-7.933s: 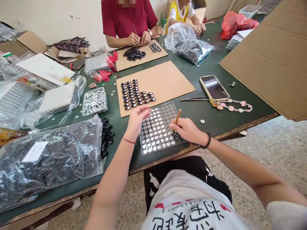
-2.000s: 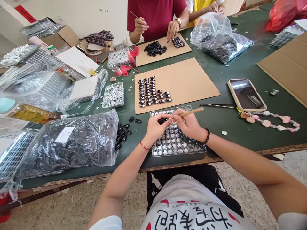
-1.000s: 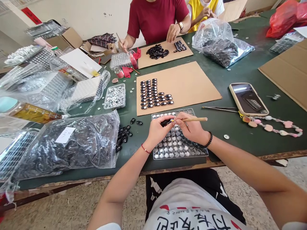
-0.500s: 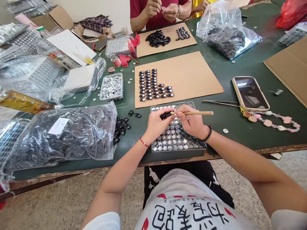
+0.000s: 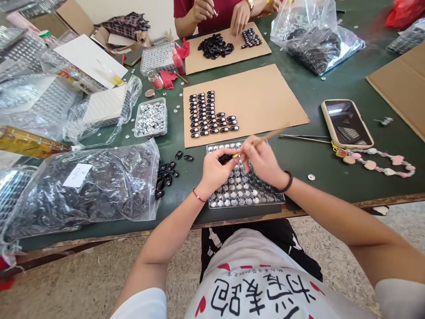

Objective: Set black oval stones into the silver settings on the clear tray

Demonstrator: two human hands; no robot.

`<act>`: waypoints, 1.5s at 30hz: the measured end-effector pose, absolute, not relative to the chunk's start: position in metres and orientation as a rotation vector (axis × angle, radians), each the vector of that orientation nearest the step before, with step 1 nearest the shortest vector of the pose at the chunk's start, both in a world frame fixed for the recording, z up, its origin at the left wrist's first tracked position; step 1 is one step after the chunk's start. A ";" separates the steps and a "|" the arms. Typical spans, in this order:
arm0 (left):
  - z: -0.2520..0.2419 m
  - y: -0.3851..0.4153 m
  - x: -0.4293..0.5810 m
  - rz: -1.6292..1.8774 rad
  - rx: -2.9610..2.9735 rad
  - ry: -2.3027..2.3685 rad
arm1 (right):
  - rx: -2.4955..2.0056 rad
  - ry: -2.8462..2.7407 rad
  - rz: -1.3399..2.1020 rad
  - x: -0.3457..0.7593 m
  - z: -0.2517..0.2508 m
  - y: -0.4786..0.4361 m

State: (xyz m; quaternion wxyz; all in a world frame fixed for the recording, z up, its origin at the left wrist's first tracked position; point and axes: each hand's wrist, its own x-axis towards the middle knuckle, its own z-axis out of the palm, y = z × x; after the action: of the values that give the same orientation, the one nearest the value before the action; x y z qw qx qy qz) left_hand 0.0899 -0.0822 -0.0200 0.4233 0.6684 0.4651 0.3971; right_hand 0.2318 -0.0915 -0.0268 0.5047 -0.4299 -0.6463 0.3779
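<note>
My left hand (image 5: 215, 170) pinches a small black piece (image 5: 226, 158) above a clear tray (image 5: 246, 203) of round silvery discs. Close beside it, my right hand (image 5: 259, 160) grips a thin wooden stick (image 5: 272, 134), blurred at its far end, with a yellowish tip near the black piece. Beyond the tray lies a cardboard sheet (image 5: 255, 99) bearing columns of black pieces with pale spots (image 5: 202, 110). Loose black pieces (image 5: 166, 175) spill beside a plastic bag (image 5: 96, 190) on the left.
A tub of silvery discs (image 5: 151, 117) stands left of the cardboard. Tweezers (image 5: 303, 138), a phone (image 5: 347, 124) and a beaded strap (image 5: 385, 166) lie to the right. Across the table, a person's hand (image 5: 241, 17) is over another cardboard sheet (image 5: 229, 62).
My right hand has turned, and the stick now slants up and away. The other person's hands have parted, one lowering toward the far cardboard. The view has shifted slightly.
</note>
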 end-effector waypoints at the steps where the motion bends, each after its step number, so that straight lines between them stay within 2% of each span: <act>1: -0.019 -0.082 0.090 0.962 1.659 1.149 | -1.022 -1.424 1.041 0.234 -0.024 -0.088; 5: -0.016 -0.080 0.089 0.903 1.644 1.124 | -0.982 -1.174 1.271 0.243 -0.017 -0.081; 10: -0.018 -0.078 0.086 0.967 1.802 1.117 | -1.067 -1.223 1.563 0.244 -0.011 -0.085; 13: -0.020 -0.078 0.084 1.008 1.899 1.078 | -1.092 -1.275 1.599 0.245 -0.009 -0.086; 20: -0.021 -0.077 0.081 1.162 2.161 1.123 | -1.144 -1.340 1.468 0.245 -0.010 -0.084; 25: -0.029 -0.072 0.078 1.204 2.313 1.240 | -1.229 -1.430 1.180 0.243 -0.015 -0.082; 32: -0.035 -0.066 0.077 0.925 2.656 1.327 | -1.355 -1.563 0.913 0.237 -0.025 -0.084; 39: -0.027 -0.061 0.069 0.623 2.977 1.198 | -1.344 -1.583 0.917 0.233 -0.027 -0.083; 45: -0.023 -0.064 0.067 0.481 2.997 1.306 | -1.340 -1.568 0.903 0.235 -0.031 -0.081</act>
State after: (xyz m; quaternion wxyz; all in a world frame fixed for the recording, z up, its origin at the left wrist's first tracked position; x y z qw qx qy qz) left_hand 0.0673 -0.0639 -0.0233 -0.0812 0.9039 0.3940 0.1451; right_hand 0.2348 -0.0814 -0.0306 0.4304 -0.5371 -0.6286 0.3622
